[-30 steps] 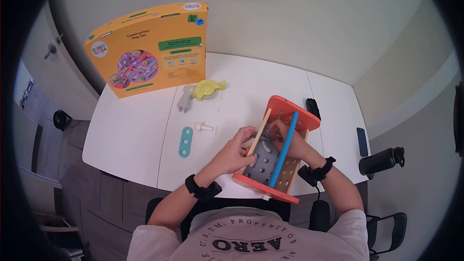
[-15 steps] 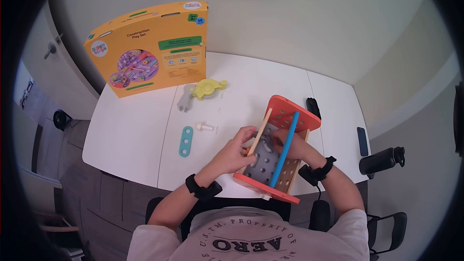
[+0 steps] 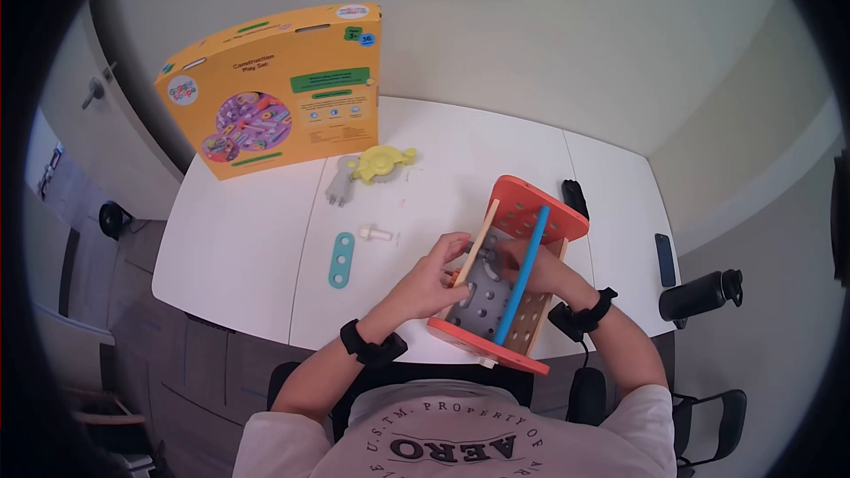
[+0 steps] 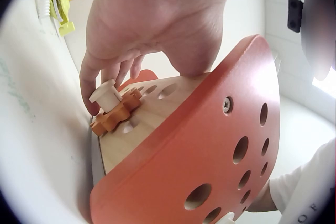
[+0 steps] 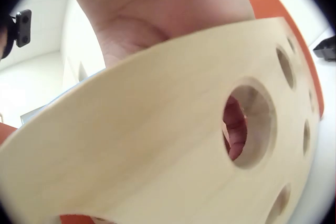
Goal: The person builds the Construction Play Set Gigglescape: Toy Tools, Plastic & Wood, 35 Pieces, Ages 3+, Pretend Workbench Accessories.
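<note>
A toy toolbox with red end panels (image 3: 487,344), pale wooden sides and a blue handle bar (image 3: 521,274) stands on the table. My left hand (image 3: 428,281) grips its left wooden side, thumb over the upper edge and fingers down the outside. There, in the left wrist view, a cream bolt (image 4: 106,98) passes through an orange gear (image 4: 116,112), with a fingertip beside the bolt head. My right hand (image 3: 534,267) reaches inside beneath the bar, fingers curled at a small grey piece (image 3: 485,253) by the left wall. The wooden side (image 5: 131,145) hides most of these fingers in the right wrist view.
On the white table (image 3: 443,146) lie a teal strip with holes (image 3: 340,259), a cream bolt (image 3: 375,233) and a yellow-and-grey toy saw (image 3: 379,165). A yellow box (image 3: 274,88) stands behind. At right are a phone (image 3: 664,259) and a black bottle (image 3: 699,296).
My right fingers have shifted slightly inside the toolbox, around the grey piece. The left hand and the toolbox stay almost where they were.
</note>
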{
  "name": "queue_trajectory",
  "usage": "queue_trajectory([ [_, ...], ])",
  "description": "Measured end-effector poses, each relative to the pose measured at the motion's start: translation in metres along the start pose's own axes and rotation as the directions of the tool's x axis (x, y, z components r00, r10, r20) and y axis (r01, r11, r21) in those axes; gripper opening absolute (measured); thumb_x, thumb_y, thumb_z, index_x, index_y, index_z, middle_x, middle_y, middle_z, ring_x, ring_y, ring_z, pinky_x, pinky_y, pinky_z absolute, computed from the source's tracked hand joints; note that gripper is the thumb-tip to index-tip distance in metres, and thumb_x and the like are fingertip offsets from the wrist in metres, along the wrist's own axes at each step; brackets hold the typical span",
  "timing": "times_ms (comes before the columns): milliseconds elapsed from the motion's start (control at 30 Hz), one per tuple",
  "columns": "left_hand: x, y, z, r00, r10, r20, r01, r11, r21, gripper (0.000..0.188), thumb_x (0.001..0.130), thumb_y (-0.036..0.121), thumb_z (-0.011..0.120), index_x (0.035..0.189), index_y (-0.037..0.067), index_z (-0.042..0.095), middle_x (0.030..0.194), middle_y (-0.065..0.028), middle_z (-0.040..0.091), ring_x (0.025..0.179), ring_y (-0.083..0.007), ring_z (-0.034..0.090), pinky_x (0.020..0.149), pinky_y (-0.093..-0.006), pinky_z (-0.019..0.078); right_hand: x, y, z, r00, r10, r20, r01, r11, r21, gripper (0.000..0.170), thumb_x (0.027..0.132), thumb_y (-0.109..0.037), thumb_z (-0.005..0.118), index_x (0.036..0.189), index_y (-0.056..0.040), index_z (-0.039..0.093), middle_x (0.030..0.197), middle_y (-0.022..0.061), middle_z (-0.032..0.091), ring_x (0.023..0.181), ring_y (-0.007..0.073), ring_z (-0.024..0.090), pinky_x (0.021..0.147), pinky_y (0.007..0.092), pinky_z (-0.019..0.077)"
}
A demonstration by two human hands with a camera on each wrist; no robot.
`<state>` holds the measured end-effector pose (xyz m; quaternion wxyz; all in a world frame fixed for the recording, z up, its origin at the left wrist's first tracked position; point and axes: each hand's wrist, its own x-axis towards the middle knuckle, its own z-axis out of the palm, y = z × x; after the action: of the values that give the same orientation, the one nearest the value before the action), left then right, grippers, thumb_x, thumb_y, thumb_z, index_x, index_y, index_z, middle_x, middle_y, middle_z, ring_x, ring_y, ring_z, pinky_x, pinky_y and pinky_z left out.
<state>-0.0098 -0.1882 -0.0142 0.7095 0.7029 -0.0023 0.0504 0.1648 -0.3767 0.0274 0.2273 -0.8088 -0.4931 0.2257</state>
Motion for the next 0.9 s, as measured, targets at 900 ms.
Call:
queue_trajectory([
  [900,0.000,0.000,0.001,1.000,-0.006,-0.004,0.007,1.000,0.021,0.075,0.085,0.004,0.070,0.151,0.012,0.034,0.155,-0.0181,0.045,0.152,-0.0347,0.035,0.114,-0.0440,0.0394,-0.002,-0.008,-0.003,0.999,0.048,-0.012,-0.047,0.999,0.016,0.029,0.081,-0.008,0.070,0.109,-0.0020,0.068,0.084,0.0112,0.071,0.078,0.0249,0.073,0.072,0.0369,0.0576],
])
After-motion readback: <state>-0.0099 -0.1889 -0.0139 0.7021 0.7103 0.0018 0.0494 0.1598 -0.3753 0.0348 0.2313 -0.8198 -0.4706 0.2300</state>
